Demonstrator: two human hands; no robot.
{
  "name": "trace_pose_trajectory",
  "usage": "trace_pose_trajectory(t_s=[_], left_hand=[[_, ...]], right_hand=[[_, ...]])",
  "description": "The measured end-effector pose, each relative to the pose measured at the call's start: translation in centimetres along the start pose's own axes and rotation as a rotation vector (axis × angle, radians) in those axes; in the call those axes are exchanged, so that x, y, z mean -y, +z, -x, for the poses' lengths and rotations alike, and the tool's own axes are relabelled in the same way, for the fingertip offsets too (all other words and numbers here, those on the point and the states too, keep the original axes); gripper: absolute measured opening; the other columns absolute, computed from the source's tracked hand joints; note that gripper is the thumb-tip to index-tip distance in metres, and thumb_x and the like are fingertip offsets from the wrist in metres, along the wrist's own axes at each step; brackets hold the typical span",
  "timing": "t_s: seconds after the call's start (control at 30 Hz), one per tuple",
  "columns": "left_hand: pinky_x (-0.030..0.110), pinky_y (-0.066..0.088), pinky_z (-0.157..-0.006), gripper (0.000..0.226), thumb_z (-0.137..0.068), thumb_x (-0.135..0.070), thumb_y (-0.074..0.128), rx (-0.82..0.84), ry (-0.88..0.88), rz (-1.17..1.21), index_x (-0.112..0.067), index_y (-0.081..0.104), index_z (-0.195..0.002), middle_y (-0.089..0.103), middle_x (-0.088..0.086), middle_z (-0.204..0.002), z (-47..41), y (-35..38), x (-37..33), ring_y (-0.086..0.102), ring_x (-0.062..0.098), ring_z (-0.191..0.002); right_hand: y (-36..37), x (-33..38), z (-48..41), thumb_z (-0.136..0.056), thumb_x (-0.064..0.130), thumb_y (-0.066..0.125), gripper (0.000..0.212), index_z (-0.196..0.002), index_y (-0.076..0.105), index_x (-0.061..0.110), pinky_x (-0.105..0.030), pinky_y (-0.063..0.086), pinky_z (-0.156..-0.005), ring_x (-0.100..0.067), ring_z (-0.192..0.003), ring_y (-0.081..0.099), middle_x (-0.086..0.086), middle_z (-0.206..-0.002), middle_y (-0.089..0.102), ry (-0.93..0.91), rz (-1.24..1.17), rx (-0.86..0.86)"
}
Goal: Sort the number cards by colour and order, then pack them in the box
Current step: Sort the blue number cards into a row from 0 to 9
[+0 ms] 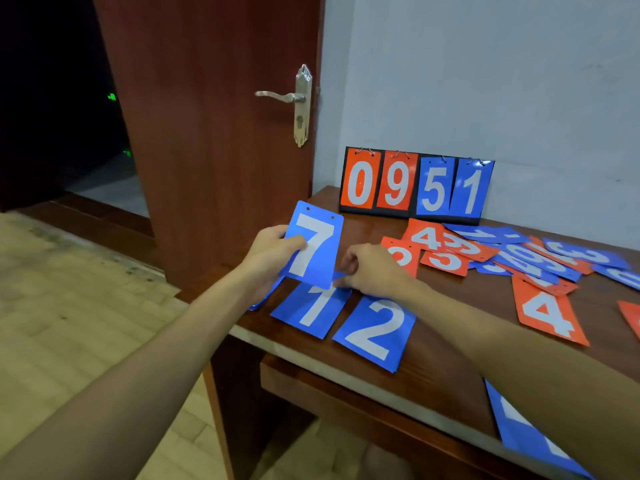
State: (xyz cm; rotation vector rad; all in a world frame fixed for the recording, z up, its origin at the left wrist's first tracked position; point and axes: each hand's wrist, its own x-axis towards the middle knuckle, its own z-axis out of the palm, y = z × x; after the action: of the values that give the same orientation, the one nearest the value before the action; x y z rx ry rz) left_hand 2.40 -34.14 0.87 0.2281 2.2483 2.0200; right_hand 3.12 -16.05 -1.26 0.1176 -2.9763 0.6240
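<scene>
left hand (273, 258) is gripping the blue 7 card (317, 247), thumb across the face and fingers behind it, holding it tilted up just above the near left corner of the table (446, 368). a sliver of more blue card pokes out under that hand at the table edge, can't read what it is

right hand (372, 271) is knuckles up with the fingers curled down at the top corner of the blue 1 card (311, 311). honestly can't tell from here if it's actually pinching it or just touching

the 1 lies flat on the table with the blue 2 card (375, 329) just beside it on the right, both face up. the lower edge of the 7 overlaps the top of the 1 in my view

further back there's a messy pile of cards (502, 254), orange and blue mixed and overlapping. an orange 4 card (547, 313) sits at the near edge of that mess. another blue card (526, 431) hangs over the front edge under my right forearm

the scoreboard stand (415, 183) is upright against the wall, showing orange 0 9 and blue 5 1. the wooden door (207, 150) on the left is open
</scene>
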Motion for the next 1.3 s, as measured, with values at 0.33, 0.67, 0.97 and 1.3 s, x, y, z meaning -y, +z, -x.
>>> trace_pose_trajectory(t_s=[0.33,0.67,0.97,1.3], left_hand=[[0.029,0.058,-0.064,0.014,-0.087,-0.011,0.065,0.189,0.032,-0.047,-0.011,0.065,-0.1,0.073,0.004,-0.097,1.1,6.6,-0.7,0.071,0.015,-0.076],[0.036,0.055,-0.084,0.021,-0.089,-0.011,0.062,0.681,0.067,0.011,-0.013,0.064,-0.11,0.072,0.006,-0.106,7.9,21.3,-2.0,0.069,0.023,-0.096],[0.02,0.05,-0.088,0.027,-0.092,-0.032,0.058,1.012,0.413,-0.552,-0.018,0.061,-0.115,0.064,-0.004,-0.116,12.8,29.1,-2.4,0.061,0.011,-0.105],[0.035,0.025,-0.097,0.028,-0.092,-0.039,0.054,0.854,0.692,-1.131,-0.035,0.052,-0.12,0.044,-0.011,-0.124,12.7,28.8,-0.1,0.034,0.009,-0.12]], right_hand=[[-8.3,-3.5,3.6,-0.095,0.023,0.053,0.019,-0.103,0.064,0.01,-0.026,0.046,-0.059,-0.014,-0.064,0.058,-0.003,-0.086,0.065,0.222,-0.761,-0.238],[-15.8,-13.6,17.0,-0.079,0.003,0.073,0.011,-0.088,0.067,0.004,-0.018,0.048,-0.053,-0.012,-0.054,0.054,-0.003,-0.064,0.058,0.299,-0.44,-0.324],[-19.6,-22.4,27.9,-0.083,0.001,0.067,0.01,-0.092,0.065,0.003,-0.018,0.053,-0.053,-0.005,-0.057,0.063,-0.005,-0.071,0.062,0.47,-0.685,-0.313],[-15.9,-24.0,28.8,-0.081,0.007,0.072,0.008,-0.087,0.066,0.007,-0.018,0.053,-0.054,-0.008,-0.054,0.063,-0.007,-0.073,0.066,0.404,-0.521,-0.138]])
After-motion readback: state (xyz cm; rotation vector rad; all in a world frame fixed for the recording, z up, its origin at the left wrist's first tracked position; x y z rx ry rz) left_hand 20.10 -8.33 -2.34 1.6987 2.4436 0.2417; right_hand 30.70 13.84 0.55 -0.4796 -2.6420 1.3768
